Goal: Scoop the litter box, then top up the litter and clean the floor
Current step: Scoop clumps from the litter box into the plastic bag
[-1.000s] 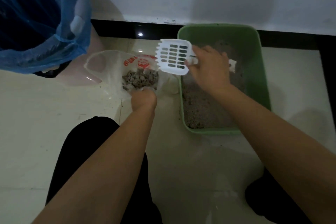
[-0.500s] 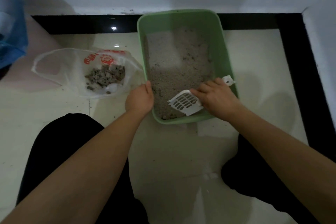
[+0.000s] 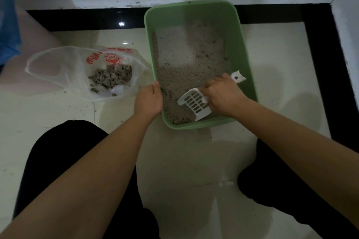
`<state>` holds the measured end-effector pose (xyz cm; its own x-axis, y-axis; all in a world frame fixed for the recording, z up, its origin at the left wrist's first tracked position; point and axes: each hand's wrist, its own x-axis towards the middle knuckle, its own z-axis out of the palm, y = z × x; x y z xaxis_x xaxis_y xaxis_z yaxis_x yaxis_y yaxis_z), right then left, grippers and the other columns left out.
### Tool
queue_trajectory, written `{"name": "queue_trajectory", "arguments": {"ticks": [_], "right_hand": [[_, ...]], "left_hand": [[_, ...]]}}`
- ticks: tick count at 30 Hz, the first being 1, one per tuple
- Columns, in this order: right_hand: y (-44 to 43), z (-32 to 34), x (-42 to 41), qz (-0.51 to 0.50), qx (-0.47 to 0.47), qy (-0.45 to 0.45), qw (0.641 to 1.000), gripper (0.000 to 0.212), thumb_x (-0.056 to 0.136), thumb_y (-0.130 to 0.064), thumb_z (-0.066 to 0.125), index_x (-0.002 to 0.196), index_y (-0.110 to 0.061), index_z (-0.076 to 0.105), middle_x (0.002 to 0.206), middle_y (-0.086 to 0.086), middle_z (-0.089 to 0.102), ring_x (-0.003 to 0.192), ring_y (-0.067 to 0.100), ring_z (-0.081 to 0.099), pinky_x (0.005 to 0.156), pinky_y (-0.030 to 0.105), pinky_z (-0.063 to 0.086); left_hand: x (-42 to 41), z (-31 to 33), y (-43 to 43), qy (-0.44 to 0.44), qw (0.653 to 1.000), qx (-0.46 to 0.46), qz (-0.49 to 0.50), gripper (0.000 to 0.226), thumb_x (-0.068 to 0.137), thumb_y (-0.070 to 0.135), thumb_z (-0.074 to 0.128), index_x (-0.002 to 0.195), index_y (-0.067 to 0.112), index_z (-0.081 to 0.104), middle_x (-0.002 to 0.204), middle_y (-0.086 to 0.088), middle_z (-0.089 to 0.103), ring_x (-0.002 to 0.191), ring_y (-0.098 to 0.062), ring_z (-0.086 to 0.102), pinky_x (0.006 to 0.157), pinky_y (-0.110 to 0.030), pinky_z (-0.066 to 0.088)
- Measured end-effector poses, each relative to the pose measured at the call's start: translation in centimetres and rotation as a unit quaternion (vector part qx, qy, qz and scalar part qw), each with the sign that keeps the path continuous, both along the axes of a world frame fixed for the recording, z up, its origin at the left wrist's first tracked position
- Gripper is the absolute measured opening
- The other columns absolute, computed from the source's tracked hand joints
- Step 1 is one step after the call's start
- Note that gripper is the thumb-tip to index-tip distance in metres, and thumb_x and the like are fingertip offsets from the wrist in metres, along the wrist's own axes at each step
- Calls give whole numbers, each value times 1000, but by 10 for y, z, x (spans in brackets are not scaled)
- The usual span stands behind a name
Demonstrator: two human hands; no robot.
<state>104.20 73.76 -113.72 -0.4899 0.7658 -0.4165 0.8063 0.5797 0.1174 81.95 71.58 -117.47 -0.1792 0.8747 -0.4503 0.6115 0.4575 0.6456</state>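
A green litter box (image 3: pixel 245 48) stands on the pale floor against the wall, holding grey litter (image 3: pixel 186 60). My right hand (image 3: pixel 223 95) grips the handle of a white slotted scoop (image 3: pixel 194 103), whose blade digs into the litter at the box's near end. My left hand (image 3: pixel 148 100) holds the box's left rim near its front corner. To the left lies an open clear plastic bag (image 3: pixel 64 64) with red print, holding a heap of grey clumps (image 3: pixel 110 77).
A blue plastic bin liner (image 3: pixel 8 31) shows at the far left edge. A black floor border (image 3: pixel 318 54) runs along the wall behind and to the right. Litter grains dot the floor near the bag. My dark-clothed knees flank the tiles in front.
A second ago the scoop was held over the bag and my left hand held the bag. Both hands have moved to the litter box, and the scoop now digs into the litter.
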Motion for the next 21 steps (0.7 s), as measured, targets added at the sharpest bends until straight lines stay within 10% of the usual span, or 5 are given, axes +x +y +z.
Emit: {"name": "queue_trajectory", "arguments": {"ticks": [3,8,21], "right_hand": [[-7,-17,-2,-135,-99,76,983,28,90,-34,59,115,-24,67,100,4,64,91,22,59,93,38,40],[-22,-42,-12,-254,-158,189,935,27,91,-38,61,113,-27,71,86,7,70,83,28,65,77,35,49],[-23,-48,15,-398,-306,336,797,22,89,-25,73,110,-19,75,78,-7,69,64,-4,58,63,14,42]], "left_hand": [[-5,-4,4,-75,997,-26,25,58,103,42,29,83,-1,61,90,-29,64,83,-40,64,79,-45,54],[-9,2,7,-125,989,-73,42,50,105,38,30,74,9,56,66,-13,58,53,-25,58,43,-23,43],[-8,1,5,-145,987,-61,45,49,106,36,29,77,5,53,63,-16,54,49,-23,53,44,-25,44]]}}
